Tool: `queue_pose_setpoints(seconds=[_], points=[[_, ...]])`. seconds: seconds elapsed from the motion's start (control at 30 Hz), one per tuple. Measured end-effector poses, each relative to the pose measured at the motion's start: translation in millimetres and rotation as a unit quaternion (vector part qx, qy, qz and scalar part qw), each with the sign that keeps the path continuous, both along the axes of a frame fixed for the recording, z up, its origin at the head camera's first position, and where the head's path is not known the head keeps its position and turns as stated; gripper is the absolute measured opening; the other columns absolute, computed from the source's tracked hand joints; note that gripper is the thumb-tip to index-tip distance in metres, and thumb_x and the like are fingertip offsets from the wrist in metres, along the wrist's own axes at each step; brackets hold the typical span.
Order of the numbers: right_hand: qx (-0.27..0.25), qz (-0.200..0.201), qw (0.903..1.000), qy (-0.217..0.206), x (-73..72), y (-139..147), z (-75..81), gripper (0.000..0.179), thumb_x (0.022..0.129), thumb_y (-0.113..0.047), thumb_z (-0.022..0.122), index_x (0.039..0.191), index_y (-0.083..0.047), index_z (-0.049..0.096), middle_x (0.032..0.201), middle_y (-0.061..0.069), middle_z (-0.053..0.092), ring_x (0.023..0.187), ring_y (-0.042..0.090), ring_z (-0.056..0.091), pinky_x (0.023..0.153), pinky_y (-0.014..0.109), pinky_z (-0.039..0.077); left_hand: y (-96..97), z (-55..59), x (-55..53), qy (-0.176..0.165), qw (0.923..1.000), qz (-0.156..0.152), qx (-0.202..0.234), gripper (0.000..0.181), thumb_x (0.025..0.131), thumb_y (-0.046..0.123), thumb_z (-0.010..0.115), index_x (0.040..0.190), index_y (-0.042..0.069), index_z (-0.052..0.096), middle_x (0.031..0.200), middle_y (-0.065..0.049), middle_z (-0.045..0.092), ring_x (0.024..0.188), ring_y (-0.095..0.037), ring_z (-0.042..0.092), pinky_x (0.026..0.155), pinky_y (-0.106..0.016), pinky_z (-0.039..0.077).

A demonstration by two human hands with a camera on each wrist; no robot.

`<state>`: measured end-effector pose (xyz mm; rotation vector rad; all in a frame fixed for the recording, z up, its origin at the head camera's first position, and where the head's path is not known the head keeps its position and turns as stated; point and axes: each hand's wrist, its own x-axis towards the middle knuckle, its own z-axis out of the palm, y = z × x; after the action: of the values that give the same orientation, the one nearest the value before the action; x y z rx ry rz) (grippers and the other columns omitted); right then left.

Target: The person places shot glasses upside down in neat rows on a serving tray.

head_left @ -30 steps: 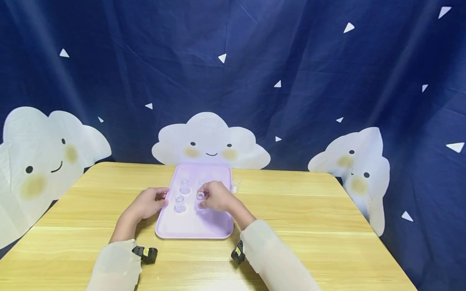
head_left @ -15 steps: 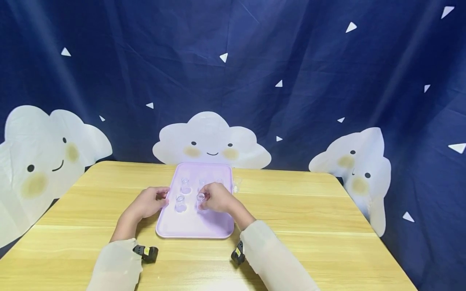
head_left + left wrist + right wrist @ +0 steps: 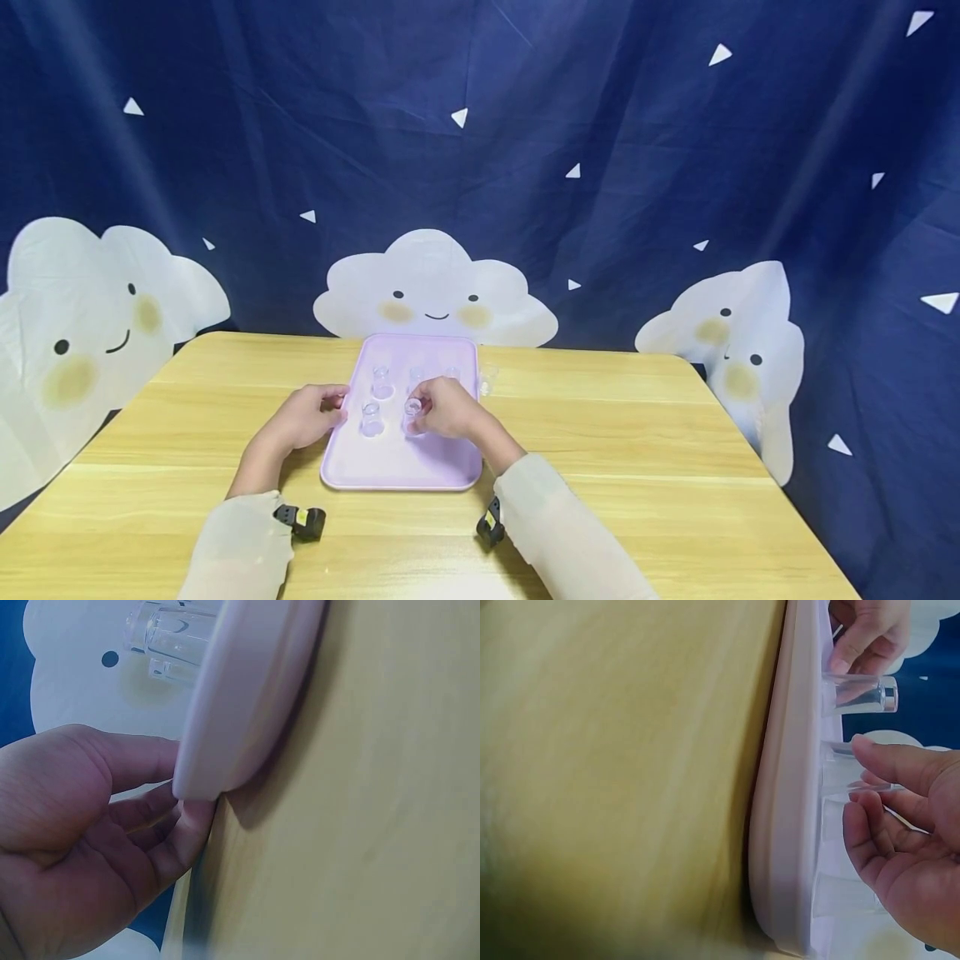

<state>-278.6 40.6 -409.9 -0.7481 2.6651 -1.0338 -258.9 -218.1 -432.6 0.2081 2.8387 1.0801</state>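
On the wooden table lies a pale purple tray (image 3: 397, 467). My left hand (image 3: 300, 417) grips its left edge; in the left wrist view the thumb is on one side of the tray rim (image 3: 225, 705) and the fingers curl underneath. Over the tray's middle, my right hand (image 3: 450, 410) pinches a small clear glass (image 3: 412, 408) between thumb and fingers. In the right wrist view that glass (image 3: 836, 769) stands upright, right at the tray surface, narrower end up. To its left is a similar glass (image 3: 372, 420), and behind that another glass (image 3: 382, 383).
Farther back on the tray, clear glasses (image 3: 416, 377) stand partly behind the right hand. Just off the tray's right edge is more clear glassware (image 3: 487, 380). A dark blue curtain (image 3: 517, 225) with cloud faces hangs behind the table (image 3: 637, 467).
The pinched glass has come down slightly and stands straighter, with more of its body showing below the fingers. My left hand keeps its grip on the tray edge.
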Motion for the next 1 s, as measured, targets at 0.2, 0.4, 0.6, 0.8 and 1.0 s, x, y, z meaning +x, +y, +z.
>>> queue_pose_setpoints(seconds=[0.2,0.4,0.6,0.8,1.0], points=[[-0.011,-0.004,0.9999,-0.012,1.2,1.9,3.5,0.028,0.078,-0.003,0.087,0.103,-0.004,0.073,0.088,-0.001,0.07,0.079,0.007,0.061,0.078,0.021,0.052,-0.3,-0.7,-1.2,-0.003,1.0,0.0,0.002,0.046,0.098,0.005,0.061,0.141,-0.009,0.055,0.126,-0.026,0.065,0.12,-0.043,0.058,0.106,-0.063,0.043],[-0.017,-0.002,0.9998,-0.013,1.1,6.6,12.4,0.033,0.08,-0.005,0.086,0.11,-0.003,0.073,0.095,0.002,0.072,0.086,0.011,0.064,0.081,0.022,0.054,-1.7,-2.1,-1.9,-0.005,1.0,0.004,0.004,0.046,0.097,0.005,0.062,0.141,-0.008,0.055,0.124,-0.024,0.066,0.119,-0.043,0.058,0.107,-0.063,0.042],[-0.025,0.009,0.9995,0.014,-0.6,17.5,23.5,0.035,0.081,-0.003,0.084,0.113,0.004,0.072,0.103,0.014,0.073,0.089,0.016,0.066,0.083,0.023,0.055,-2.2,-4.2,-1.9,0.0,1.0,0.002,0.003,0.046,0.097,0.005,0.062,0.141,-0.009,0.055,0.123,-0.023,0.066,0.118,-0.042,0.059,0.106,-0.063,0.043],[-0.02,-0.001,0.9991,0.037,-4.3,33.1,30.4,0.031,0.084,-0.001,0.081,0.112,0.004,0.071,0.106,0.018,0.072,0.093,0.019,0.067,0.086,0.028,0.056,-1.9,-5.9,-1.9,0.008,1.0,-0.002,0.004,0.045,0.097,0.004,0.062,0.139,-0.009,0.056,0.122,-0.023,0.067,0.12,-0.044,0.058,0.106,-0.063,0.043],[-0.025,-0.026,0.9976,0.06,-10.2,52.9,33.9,0.029,0.084,-0.001,0.08,0.112,0.002,0.071,0.106,0.019,0.072,0.094,0.022,0.067,0.088,0.033,0.057,-1.7,-4.5,-1.8,0.01,0.9999,-0.003,0.003,0.045,0.097,0.005,0.062,0.14,-0.009,0.056,0.122,-0.023,0.067,0.123,-0.045,0.058,0.107,-0.063,0.042]])
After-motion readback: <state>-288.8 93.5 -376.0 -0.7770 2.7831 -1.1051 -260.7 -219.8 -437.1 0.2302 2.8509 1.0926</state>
